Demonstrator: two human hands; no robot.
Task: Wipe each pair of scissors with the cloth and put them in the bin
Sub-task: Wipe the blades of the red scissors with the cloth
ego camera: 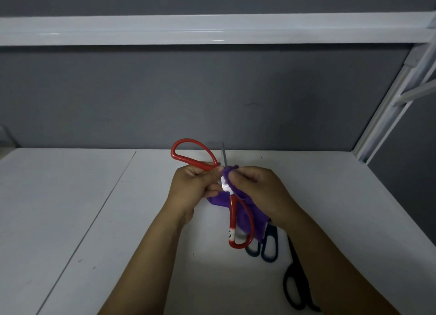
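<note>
Above the white table, my left hand [193,187] grips the red-handled scissors [236,220] near the pivot. The handles are spread wide: one red loop points up and left, the other hangs down toward me. A blade tip sticks up between my hands. My right hand [257,192] pinches the purple cloth [243,214] around the blades, and the cloth hangs down below the hands. No bin is in view.
Two more pairs lie on the table [94,220] under my right forearm: dark-blue-handled scissors [269,246] and black scissors [296,284] near the front. A grey wall stands behind, and a white frame post [387,116] rises at the right.
</note>
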